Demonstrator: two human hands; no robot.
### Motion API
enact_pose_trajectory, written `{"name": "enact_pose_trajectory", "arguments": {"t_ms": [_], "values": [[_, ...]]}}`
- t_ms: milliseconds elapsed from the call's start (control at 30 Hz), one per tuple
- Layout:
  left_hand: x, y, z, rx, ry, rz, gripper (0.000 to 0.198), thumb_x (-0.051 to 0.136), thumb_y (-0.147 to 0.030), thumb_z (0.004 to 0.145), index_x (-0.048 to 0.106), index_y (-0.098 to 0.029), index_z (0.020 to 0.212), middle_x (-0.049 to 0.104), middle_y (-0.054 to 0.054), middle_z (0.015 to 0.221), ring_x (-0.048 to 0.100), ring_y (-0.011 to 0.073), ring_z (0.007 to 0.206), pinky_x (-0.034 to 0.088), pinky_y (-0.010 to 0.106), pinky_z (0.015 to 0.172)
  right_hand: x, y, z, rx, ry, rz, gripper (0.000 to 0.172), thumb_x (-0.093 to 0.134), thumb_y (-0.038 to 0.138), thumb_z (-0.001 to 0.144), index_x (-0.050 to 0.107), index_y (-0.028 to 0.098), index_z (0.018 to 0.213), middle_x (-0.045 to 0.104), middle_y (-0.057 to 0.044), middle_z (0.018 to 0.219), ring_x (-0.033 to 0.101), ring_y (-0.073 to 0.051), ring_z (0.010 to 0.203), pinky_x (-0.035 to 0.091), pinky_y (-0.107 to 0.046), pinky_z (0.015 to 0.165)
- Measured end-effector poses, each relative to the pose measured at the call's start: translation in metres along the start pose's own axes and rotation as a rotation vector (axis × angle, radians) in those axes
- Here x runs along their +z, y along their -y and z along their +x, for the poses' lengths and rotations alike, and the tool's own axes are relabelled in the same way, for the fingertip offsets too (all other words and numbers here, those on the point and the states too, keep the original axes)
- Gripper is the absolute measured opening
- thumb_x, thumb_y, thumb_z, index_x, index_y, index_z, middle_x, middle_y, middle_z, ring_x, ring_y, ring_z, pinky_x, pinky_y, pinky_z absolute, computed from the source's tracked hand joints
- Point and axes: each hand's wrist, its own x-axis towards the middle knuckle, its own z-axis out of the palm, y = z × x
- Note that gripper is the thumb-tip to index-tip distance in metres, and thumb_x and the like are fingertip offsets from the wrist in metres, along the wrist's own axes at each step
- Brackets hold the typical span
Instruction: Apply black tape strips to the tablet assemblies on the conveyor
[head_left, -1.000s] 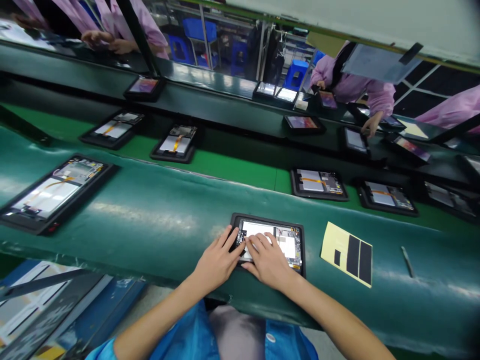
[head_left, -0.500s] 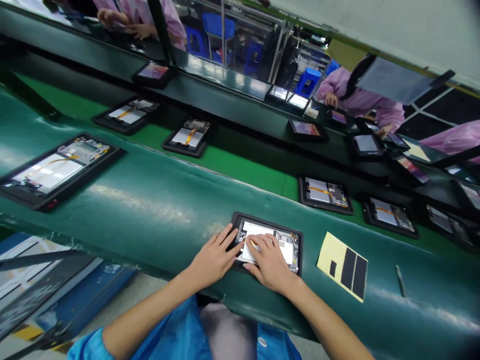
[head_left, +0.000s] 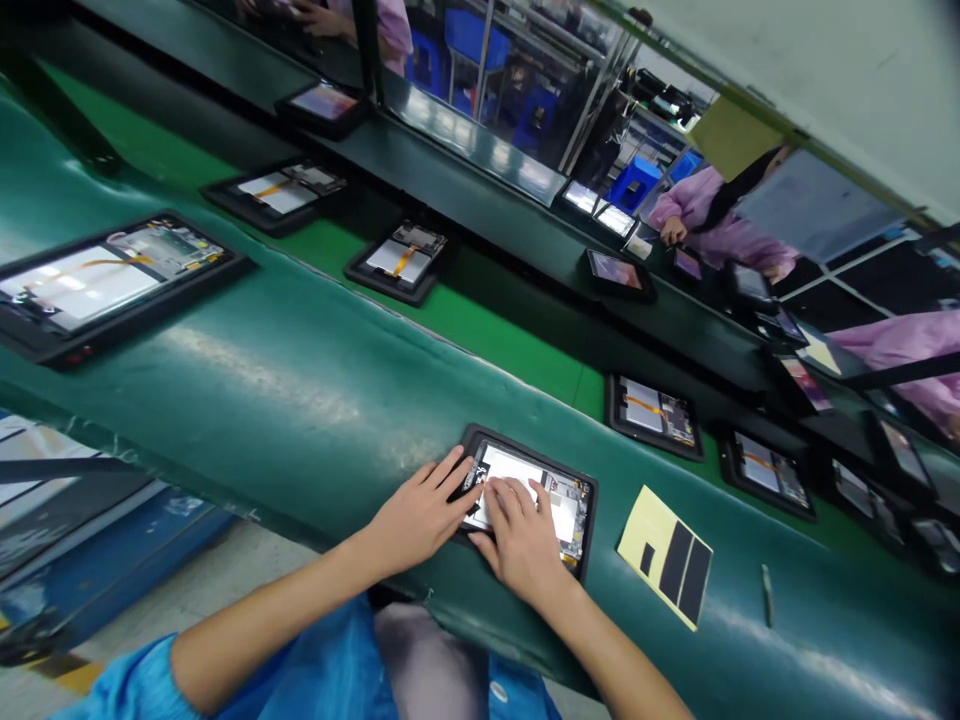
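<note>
An open tablet [head_left: 564, 478] in a black frame lies on the dark green bench [head_left: 300, 400] in front of me, its white panel and circuit board showing. My left hand [head_left: 420, 512] rests on the tablet's left edge, fingers stretched out flat. My right hand [head_left: 520, 537] lies on the white panel with its fingertips pressing down near the left side. Neither hand holds anything that I can see.
A yellow sheet with black strips [head_left: 664, 556] lies right of the tablet, a thin tool [head_left: 766, 581] beyond it. Another open tablet [head_left: 105, 280] sits far left. Several tablets ride the green conveyor [head_left: 480, 330]. People in pink coats [head_left: 720, 225] work opposite.
My view has tilted and swung left. My hands stay on the tablet, the right fingertips shifting slightly on the white panel.
</note>
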Motion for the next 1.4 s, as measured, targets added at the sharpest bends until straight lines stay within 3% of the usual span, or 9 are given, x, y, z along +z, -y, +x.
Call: {"name": "enact_pose_trajectory", "arguments": {"t_ms": [467, 767, 1000, 1400], "values": [[0.001, -0.001, 0.001, -0.024, -0.030, -0.016, 0.042, 0.056, -0.033, 0.099, 0.061, -0.024, 0.140, 0.057, 0.015, 0.147, 0.046, 0.0342, 0.143, 0.044, 0.041, 0.103, 0.008, 0.003, -0.004, 0.042, 0.040, -0.042, 0.058, 0.056, 0.053, 0.100, 0.055, 0.015, 0.144, 0.064, -0.017, 0.134, 0.052, -0.033, 0.125, 0.030, -0.052, 0.113], [0.000, -0.002, 0.002, -0.033, -0.028, -0.016, 0.039, 0.057, -0.033, 0.098, 0.064, -0.024, 0.136, 0.060, 0.013, 0.144, 0.046, 0.0345, 0.142, 0.045, 0.042, 0.102, 0.002, 0.003, 0.001, 0.005, 0.058, -0.023, 0.059, 0.051, 0.057, 0.102, 0.059, 0.012, 0.139, 0.066, -0.016, 0.131, 0.053, -0.031, 0.123, 0.031, -0.051, 0.114], [0.003, 0.000, -0.001, -0.034, -0.034, -0.052, 0.041, 0.058, -0.033, 0.098, 0.062, -0.025, 0.138, 0.059, 0.013, 0.145, 0.044, 0.0330, 0.144, 0.042, 0.042, 0.105, -0.008, -0.008, 0.004, -0.028, 0.136, 0.031, 0.057, 0.057, 0.053, 0.100, 0.057, 0.013, 0.140, 0.064, -0.015, 0.136, 0.052, -0.031, 0.126, 0.031, -0.053, 0.114], [0.001, 0.001, -0.001, -0.022, -0.025, -0.026, 0.040, 0.055, -0.032, 0.099, 0.062, -0.025, 0.138, 0.059, 0.012, 0.146, 0.045, 0.0344, 0.143, 0.045, 0.043, 0.102, -0.010, -0.014, 0.007, -0.030, 0.131, 0.055, 0.048, 0.057, 0.045, 0.101, 0.057, 0.017, 0.140, 0.063, -0.012, 0.137, 0.046, -0.031, 0.133, 0.025, -0.052, 0.119]]}}
